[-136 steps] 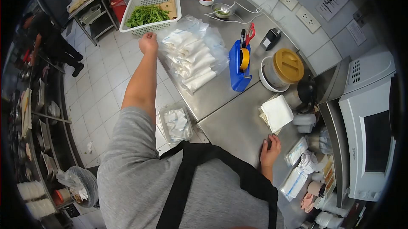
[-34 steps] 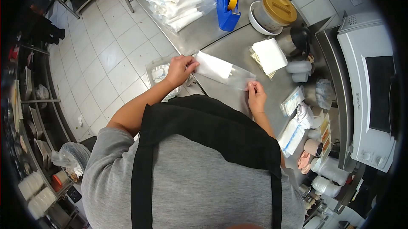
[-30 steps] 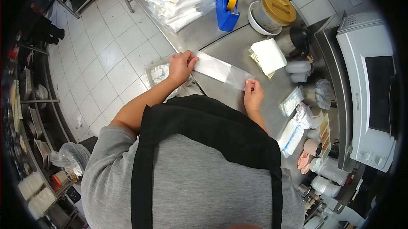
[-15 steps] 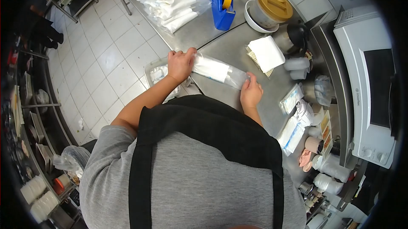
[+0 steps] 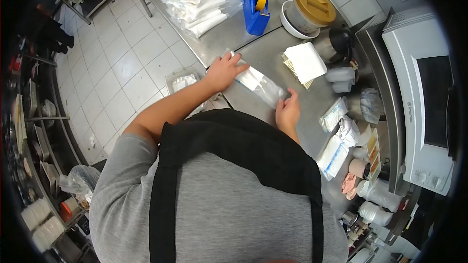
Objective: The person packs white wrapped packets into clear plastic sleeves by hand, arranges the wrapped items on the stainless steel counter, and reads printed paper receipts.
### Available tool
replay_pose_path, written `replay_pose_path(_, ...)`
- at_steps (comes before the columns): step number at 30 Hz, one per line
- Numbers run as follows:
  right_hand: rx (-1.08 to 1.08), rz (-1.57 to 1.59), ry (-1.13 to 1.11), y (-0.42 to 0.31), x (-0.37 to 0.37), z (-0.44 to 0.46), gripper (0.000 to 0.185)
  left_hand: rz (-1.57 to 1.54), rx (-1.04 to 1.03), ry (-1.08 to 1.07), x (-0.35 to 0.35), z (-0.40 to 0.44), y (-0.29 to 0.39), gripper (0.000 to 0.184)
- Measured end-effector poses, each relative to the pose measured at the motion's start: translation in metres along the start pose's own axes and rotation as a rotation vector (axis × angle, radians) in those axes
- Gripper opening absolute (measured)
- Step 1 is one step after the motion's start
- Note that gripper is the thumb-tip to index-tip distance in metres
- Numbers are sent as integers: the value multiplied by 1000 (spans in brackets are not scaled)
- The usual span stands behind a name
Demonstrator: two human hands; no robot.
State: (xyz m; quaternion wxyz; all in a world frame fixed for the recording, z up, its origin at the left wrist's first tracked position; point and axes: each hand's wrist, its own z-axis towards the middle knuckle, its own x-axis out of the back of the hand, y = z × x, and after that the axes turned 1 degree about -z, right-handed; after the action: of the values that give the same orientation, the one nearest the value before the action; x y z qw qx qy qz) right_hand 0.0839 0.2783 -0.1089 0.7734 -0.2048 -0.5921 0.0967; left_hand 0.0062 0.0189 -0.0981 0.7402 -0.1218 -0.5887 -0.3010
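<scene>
Clear plastic sleeve (image 5: 269, 91), white insert within, slanting over steel counter (image 5: 268, 57) between hands. Plastic tub (image 5: 168, 83) leftmost. Left hand (image 5: 225, 71): fingers bent over sleeve's left end, pinch hidden, cannot tell. Right hand (image 5: 288, 111): at right end, fingers part-curled, grip unclear.

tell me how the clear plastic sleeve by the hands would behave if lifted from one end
The plastic sleeve would probably flop near the right hand, where thin, creased film extends past the white insert. It is likely light for its size, since it looks like only film and a slim insert. Its glossy surface suggests it may slide easily.
</scene>
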Motion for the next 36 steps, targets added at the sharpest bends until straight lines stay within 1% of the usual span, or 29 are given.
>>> replay_pose_path(2,20,157,-73,-17,26,-22,31,-24,-90,-17,-3,16,-18,54)
replay_pose_path(5,73,285,-333,-31,46,-35,20,-84,-337,-39,-7,40,-50,55)
replay_pose_path(6,122,315,-324,-28,44,-31,18,-103,-410,-51,-9,45,-55,54)
replay_pose_path(8,217,378,-302,-25,33,-12,13,-101,-441,-87,-6,53,-55,51)
replay_pose_path(10,450,367,-176,-34,19,10,19,-68,-486,-82,-10,58,-54,50)
replay_pose_path(11,567,361,-112,-38,13,19,22,-63,-479,-82,-11,57,-52,50)
replay_pose_path(14,751,268,-205,-37,-3,33,31,-50,-448,-87,-5,53,-45,50)
replay_pose_path(17,843,245,-176,-26,-18,37,33,-45,-421,-74,-3,46,-39,50)
replay_pose_path(19,872,245,-153,-23,-19,36,33,-32,-422,-32,-3,42,-37,49)
replay_pose_path(22,903,262,-128,-22,-21,37,33,-2,-420,152,3,24,-29,46)
replay_pose_path(25,907,278,-124,-25,-19,36,34,-194,-334,114,9,-8,-18,45)
replay_pose_path(28,922,265,-150,-36,-19,30,33,-341,-171,153,7,-45,0,47)
replay_pose_path(29,933,256,-162,-39,-21,28,33,-357,-139,195,-3,-51,0,41)
replay_pose_path(32,916,296,-115,-40,-29,28,30,-376,-119,247,-5,-56,5,42)
replay_pose_path(36,891,352,-116,-43,-25,28,27,-360,-126,223,-3,-52,10,43)
